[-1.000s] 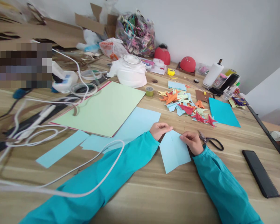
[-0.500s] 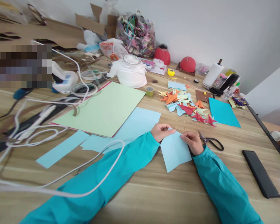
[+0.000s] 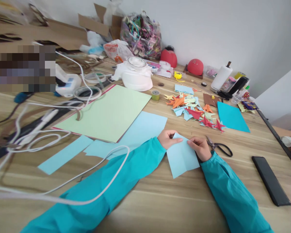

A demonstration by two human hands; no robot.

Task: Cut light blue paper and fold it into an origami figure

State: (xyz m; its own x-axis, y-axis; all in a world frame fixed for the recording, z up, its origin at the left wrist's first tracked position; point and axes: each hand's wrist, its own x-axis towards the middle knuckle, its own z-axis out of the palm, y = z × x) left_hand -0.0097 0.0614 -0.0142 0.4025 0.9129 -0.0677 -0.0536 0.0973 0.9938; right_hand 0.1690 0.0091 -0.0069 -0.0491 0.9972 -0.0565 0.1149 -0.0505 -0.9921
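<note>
Paper sheet (image 3: 184,158), pale blue and creased, one in number, held by its upper edge above the near part of the wooden tabletop (image 3: 169,207); whether its lowest corner touches the wood, I cannot tell from where I stand. Left hand (image 3: 169,139): thumb laid flat across the upper left corner, the remaining fingers curled behind, the grip narrow and closed on the paper. Right hand (image 3: 200,148): thumb and forefinger pinching the upper right edge, the gap no wider than the sheet, the other fingers bent inward. Just beside the right hand, one pair of scissors (image 3: 213,145) with black handles; farther right, one black phone (image 3: 271,181). Beyond the hands, one heap of folded paper figures (image 3: 194,111) in orange, red, yellow and blue, overlapping too much to count, with one teal rectangle of paper (image 3: 232,117) at its right. Toward the left, one large pale-green sheet (image 3: 106,113), partly covering one larger blue sheet (image 3: 145,126), and one blue strip (image 3: 65,155). Behind, one thread spool (image 3: 155,95) and one yellow tape measure (image 3: 177,75).
</note>
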